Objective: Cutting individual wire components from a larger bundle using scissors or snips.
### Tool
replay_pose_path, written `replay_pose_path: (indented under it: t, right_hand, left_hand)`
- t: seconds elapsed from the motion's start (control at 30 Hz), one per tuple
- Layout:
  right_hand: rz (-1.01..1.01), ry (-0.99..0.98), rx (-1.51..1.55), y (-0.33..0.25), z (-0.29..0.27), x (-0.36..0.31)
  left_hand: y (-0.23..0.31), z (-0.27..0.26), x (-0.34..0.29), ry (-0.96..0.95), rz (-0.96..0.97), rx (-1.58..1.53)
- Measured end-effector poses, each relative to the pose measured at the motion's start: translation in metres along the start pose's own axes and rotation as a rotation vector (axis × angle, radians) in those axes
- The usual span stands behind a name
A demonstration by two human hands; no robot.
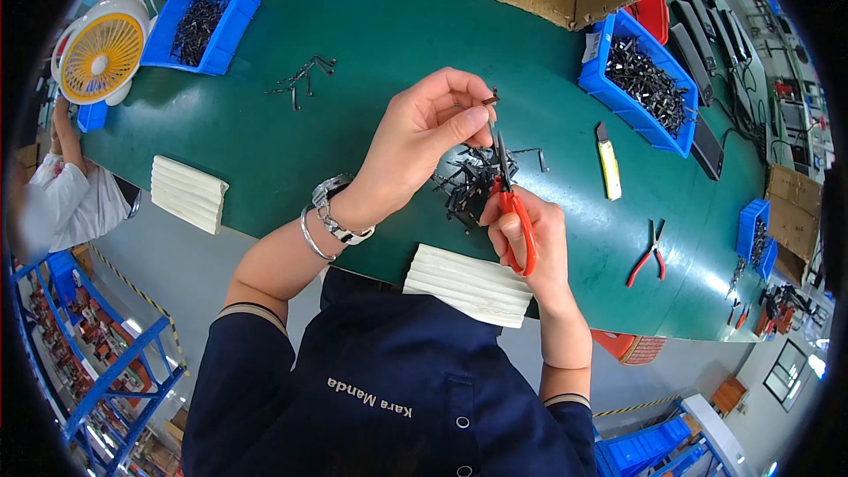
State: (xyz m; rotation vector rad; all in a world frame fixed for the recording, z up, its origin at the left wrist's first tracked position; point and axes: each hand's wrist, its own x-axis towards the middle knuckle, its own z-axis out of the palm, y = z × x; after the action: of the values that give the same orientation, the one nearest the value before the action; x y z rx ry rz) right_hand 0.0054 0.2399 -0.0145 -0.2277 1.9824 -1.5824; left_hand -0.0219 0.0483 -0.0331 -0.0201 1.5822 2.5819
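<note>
My left hand (424, 137) pinches a small thin black part (490, 102) between thumb and fingertips, raised above the green table (371, 53). My right hand (534, 243) grips red-handled scissors (514, 212), blades pointing up at the part. Under both hands lies a heap of small black parts (468, 181). A watch and a bangle sit on my left wrist.
Blue bins of black parts stand at the back left (201, 26) and right (645, 79). A yellow utility knife (609, 162), red-handled pliers (649, 254), loose black parts (305, 79), two white pads (185, 193) (468, 287) and a fan (99, 51) are here. Another person (62, 194) sits at left.
</note>
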Motion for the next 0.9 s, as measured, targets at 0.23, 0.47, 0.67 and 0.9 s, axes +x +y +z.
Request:
replay_pose_path:
  t: [0.23, 0.47, 0.67, 0.9]
  right_hand:
    - [-0.016, -0.013, 0.069, 0.0037, 0.0006, 0.0025]
    - [-0.041, -0.083, 0.152, 0.0068, -0.0027, 0.0018]
    - [-0.033, -0.064, 0.117, 0.0039, -0.002, 0.0012]
    - [-0.022, -0.056, 0.086, 0.0029, -0.0033, 0.0012]
  left_hand:
    - [-0.0001, -0.0003, 0.0003, -0.032, -0.053, -0.048]
    - [-0.0018, -0.002, -0.0008, -0.074, -0.069, -0.081]
    - [-0.0016, -0.0026, -0.0013, -0.109, -0.114, -0.103]
    - [-0.0014, -0.0011, -0.0011, -0.096, -0.091, -0.065]
